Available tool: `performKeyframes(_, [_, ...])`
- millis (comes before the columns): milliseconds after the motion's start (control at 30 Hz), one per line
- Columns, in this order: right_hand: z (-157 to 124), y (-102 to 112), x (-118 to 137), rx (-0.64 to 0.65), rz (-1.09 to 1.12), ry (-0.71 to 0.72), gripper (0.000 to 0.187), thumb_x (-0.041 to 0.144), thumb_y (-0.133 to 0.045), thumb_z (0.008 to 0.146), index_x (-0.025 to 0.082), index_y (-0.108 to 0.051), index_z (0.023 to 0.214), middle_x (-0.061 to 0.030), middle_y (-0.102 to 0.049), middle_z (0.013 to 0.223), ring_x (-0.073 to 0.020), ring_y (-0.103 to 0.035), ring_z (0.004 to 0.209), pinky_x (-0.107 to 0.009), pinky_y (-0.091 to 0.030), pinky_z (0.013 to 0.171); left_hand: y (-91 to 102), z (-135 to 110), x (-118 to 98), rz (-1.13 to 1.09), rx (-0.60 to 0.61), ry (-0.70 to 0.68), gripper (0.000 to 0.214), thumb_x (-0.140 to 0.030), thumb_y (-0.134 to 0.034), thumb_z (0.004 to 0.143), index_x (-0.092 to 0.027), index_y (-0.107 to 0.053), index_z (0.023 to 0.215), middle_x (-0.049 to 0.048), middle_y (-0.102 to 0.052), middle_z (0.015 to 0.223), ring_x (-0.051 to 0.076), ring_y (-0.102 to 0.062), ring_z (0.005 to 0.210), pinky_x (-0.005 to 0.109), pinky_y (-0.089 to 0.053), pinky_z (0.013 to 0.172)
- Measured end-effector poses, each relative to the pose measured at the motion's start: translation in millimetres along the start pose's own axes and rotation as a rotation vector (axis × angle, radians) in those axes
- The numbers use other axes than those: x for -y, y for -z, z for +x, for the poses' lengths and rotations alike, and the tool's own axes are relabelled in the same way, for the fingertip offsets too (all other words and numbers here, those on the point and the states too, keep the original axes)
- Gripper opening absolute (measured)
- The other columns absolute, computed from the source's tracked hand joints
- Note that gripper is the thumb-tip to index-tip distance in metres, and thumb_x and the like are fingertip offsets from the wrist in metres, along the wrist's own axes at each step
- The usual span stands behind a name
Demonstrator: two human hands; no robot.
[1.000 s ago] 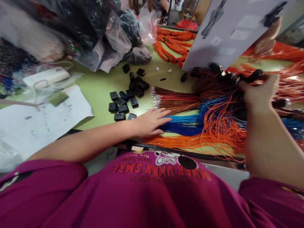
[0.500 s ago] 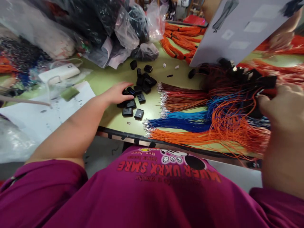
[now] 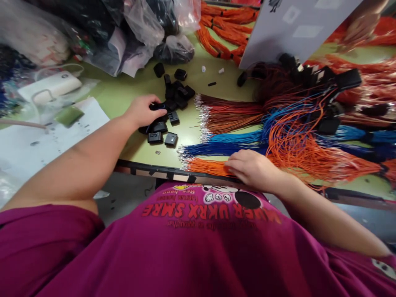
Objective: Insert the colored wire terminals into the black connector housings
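Note:
My left hand is curled over a small black plastic housing in a scatter of black housings on the green table. My right hand rests with bent fingers on the ends of the orange wires at the table's front edge. Behind them lie bundles of blue wires and brown-red wires, all running right to black connectors.
Plastic bags pile up at the back left. A white box and paper sheets lie at the left. A grey card stands at the back. More orange wire bundles lie behind. Another person's hand shows at top right.
My left hand went from the wire ends to the black housings and closed on one. My right hand came down from the connectors at the right onto the orange wire ends.

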State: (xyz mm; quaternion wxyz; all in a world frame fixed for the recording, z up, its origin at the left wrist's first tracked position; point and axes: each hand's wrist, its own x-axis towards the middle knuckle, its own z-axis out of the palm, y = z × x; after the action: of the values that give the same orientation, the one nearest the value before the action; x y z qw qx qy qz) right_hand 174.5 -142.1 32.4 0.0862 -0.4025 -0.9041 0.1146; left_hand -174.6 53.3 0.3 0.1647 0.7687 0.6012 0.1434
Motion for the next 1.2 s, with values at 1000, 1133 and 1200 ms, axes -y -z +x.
performKeyframes(1000, [22.4,18.5,19.5,0.036,0.521,-0.010,0.023,0.017,-0.054,0.080,0.017,-0.066,0.100,-0.0002,-0.069,0.078,-0.0095,-0.058,0.065,-0.020,-0.042,0.062,-29.5,-137.4,-107.9,-1.586,0.559,0.327,0.040,-0.018,-0.065,0.075,-0.019,-0.056,0.114,0.0039,-0.065,0.079,0.013,-0.060,0.060,0.026,-0.049,0.057])
performKeyframes(1133, [42.1,3.3,31.2,0.029,0.573,0.012,0.017,0.014,-0.052,0.082,0.017,-0.067,0.088,-0.0001,-0.069,0.081,-0.0091,-0.059,0.070,-0.020,-0.042,0.067,-31.5,-141.9,-112.6,-1.615,0.590,0.343,0.040,-0.020,-0.064,0.079,-0.020,-0.055,0.117,0.0053,-0.066,0.083,0.013,-0.061,0.062,0.026,-0.049,0.057])
performKeyframes(1200, [45.2,-2.4,33.5,0.008,0.628,-0.043,0.014,0.013,-0.052,0.081,0.016,-0.066,0.082,0.0009,-0.068,0.076,-0.0085,-0.058,0.068,-0.019,-0.041,0.066,-31.4,-143.5,-113.3,-1.622,0.604,0.338,0.042,-0.021,-0.063,0.080,-0.023,-0.055,0.121,0.0045,-0.065,0.085,0.012,-0.060,0.063,0.025,-0.049,0.057])
